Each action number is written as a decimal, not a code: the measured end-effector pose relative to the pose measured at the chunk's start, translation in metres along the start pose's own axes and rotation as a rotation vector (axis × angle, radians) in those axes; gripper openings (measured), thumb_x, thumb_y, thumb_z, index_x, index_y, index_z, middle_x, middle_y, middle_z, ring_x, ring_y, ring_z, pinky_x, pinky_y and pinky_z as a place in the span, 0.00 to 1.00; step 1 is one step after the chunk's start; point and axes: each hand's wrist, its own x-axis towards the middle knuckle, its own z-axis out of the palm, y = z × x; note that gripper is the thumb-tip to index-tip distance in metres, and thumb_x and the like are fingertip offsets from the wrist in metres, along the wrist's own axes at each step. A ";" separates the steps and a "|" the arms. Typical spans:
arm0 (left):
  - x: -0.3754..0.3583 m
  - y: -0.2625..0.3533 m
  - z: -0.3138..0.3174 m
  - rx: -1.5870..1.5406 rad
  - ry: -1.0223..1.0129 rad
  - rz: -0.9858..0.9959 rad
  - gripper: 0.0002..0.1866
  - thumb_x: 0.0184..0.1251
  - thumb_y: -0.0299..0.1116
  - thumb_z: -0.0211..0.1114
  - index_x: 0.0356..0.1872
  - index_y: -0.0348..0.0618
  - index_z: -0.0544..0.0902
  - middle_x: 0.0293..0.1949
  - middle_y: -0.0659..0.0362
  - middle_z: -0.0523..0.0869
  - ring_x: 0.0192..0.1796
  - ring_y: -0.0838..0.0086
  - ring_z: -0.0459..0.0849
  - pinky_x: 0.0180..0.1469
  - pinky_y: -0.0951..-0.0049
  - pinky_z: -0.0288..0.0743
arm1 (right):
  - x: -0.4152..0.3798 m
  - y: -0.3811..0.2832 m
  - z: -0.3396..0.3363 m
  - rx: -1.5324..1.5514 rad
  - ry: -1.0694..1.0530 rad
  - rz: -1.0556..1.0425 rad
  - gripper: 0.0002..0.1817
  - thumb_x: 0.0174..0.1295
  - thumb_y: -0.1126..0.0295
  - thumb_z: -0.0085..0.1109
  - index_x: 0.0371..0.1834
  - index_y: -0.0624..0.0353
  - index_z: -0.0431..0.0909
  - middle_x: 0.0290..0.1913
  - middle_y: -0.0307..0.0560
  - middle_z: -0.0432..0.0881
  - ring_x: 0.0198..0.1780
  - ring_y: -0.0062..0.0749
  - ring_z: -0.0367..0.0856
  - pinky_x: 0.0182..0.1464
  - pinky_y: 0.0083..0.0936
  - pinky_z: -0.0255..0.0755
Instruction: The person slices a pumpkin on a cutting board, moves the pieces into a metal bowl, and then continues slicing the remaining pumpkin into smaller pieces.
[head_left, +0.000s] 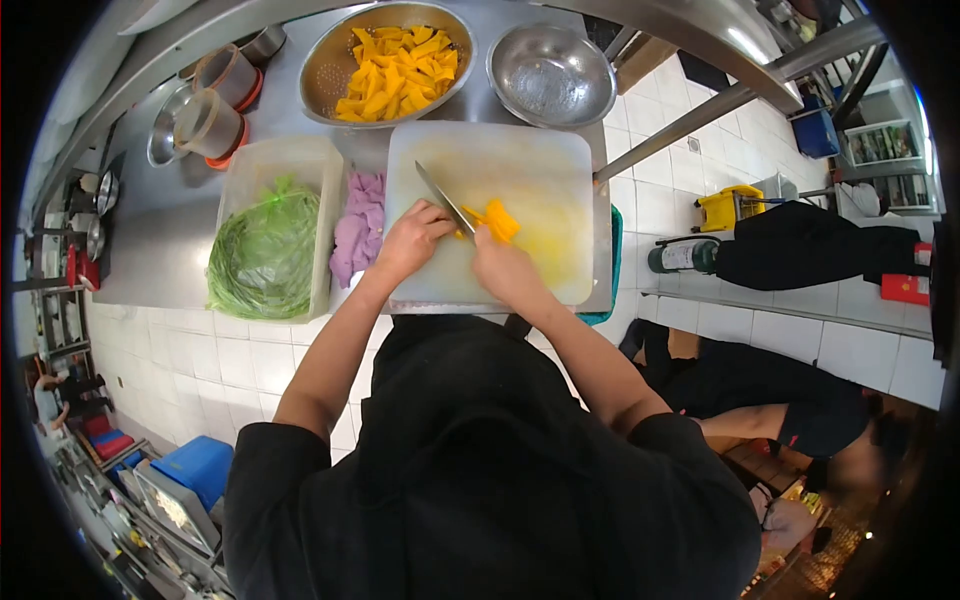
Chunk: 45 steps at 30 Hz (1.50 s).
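My right hand (503, 266) is closed around the handle of a kitchen knife (440, 191), its blade slanting up and left over a white cutting board (555, 165). Several cut yellow-orange pieces (497, 222) of a fruit or vegetable lie just right of the blade. On the blade's left side, my left hand (414, 241) has its fingers curled down onto the board. A bit of yellow-orange shows at those fingertips; the rest of that piece is hidden. Wet yellow stains mark the board's right half.
Behind the board stand a colander (322, 62) of yellow-orange pieces and a steel bowl (552, 75). Left are a purple cloth (358, 225) and a plastic tub (325, 170) holding a green bag (265, 255). A metal post (680, 133) rises at right; another person (790, 390) is behind right.
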 end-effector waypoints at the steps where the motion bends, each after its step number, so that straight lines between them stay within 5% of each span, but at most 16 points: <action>1: 0.000 -0.001 -0.003 0.069 0.048 0.004 0.14 0.55 0.23 0.67 0.42 0.47 0.92 0.44 0.63 0.88 0.55 0.64 0.84 0.55 0.65 0.83 | 0.003 0.003 -0.004 -0.002 -0.017 0.007 0.18 0.73 0.70 0.46 0.62 0.66 0.68 0.39 0.69 0.89 0.42 0.68 0.89 0.47 0.62 0.80; 6: -0.010 -0.003 0.000 0.123 0.120 -0.075 0.13 0.55 0.22 0.67 0.41 0.45 0.91 0.44 0.62 0.89 0.52 0.63 0.85 0.52 0.64 0.84 | -0.006 0.004 -0.019 -0.066 -0.108 0.081 0.19 0.73 0.69 0.46 0.63 0.66 0.68 0.40 0.69 0.89 0.42 0.67 0.89 0.47 0.62 0.80; 14: -0.012 -0.004 0.014 0.073 0.110 0.012 0.20 0.50 0.17 0.70 0.48 0.39 0.89 0.46 0.56 0.89 0.49 0.60 0.87 0.53 0.62 0.85 | -0.057 -0.023 -0.045 -0.130 -0.004 -0.075 0.10 0.69 0.75 0.51 0.51 0.66 0.70 0.31 0.65 0.87 0.36 0.65 0.89 0.42 0.59 0.82; 21: -0.011 -0.002 0.012 0.081 0.121 0.031 0.18 0.52 0.17 0.68 0.47 0.38 0.89 0.48 0.57 0.90 0.51 0.62 0.86 0.54 0.63 0.84 | -0.029 -0.004 0.004 -0.073 0.084 -0.134 0.10 0.71 0.74 0.50 0.51 0.68 0.69 0.31 0.66 0.87 0.35 0.65 0.90 0.41 0.59 0.82; 23: -0.011 -0.004 0.013 0.042 0.163 0.014 0.16 0.54 0.18 0.69 0.46 0.38 0.89 0.48 0.57 0.90 0.51 0.61 0.86 0.55 0.63 0.84 | -0.003 -0.010 0.012 -0.038 0.039 -0.015 0.11 0.72 0.72 0.49 0.52 0.69 0.69 0.33 0.68 0.88 0.38 0.67 0.90 0.43 0.60 0.82; 36: -0.012 -0.005 0.015 0.008 0.183 -0.025 0.12 0.60 0.19 0.73 0.46 0.37 0.89 0.45 0.54 0.89 0.51 0.58 0.87 0.51 0.62 0.85 | -0.027 -0.028 -0.033 -0.031 -0.101 0.042 0.12 0.71 0.73 0.49 0.54 0.69 0.68 0.38 0.72 0.88 0.42 0.70 0.89 0.47 0.62 0.81; 39: -0.013 -0.005 0.016 0.013 0.165 -0.022 0.11 0.61 0.21 0.71 0.45 0.38 0.89 0.47 0.55 0.90 0.52 0.60 0.87 0.53 0.63 0.84 | 0.003 -0.009 0.010 0.035 -0.003 -0.019 0.12 0.71 0.72 0.50 0.52 0.68 0.68 0.37 0.73 0.87 0.42 0.71 0.88 0.47 0.63 0.80; 45: -0.010 -0.005 0.018 -0.086 0.117 -0.117 0.11 0.68 0.24 0.70 0.50 0.37 0.88 0.53 0.51 0.89 0.57 0.54 0.86 0.58 0.59 0.83 | 0.004 0.011 -0.008 0.203 0.139 0.000 0.14 0.72 0.68 0.54 0.51 0.67 0.68 0.34 0.74 0.85 0.40 0.74 0.86 0.44 0.64 0.80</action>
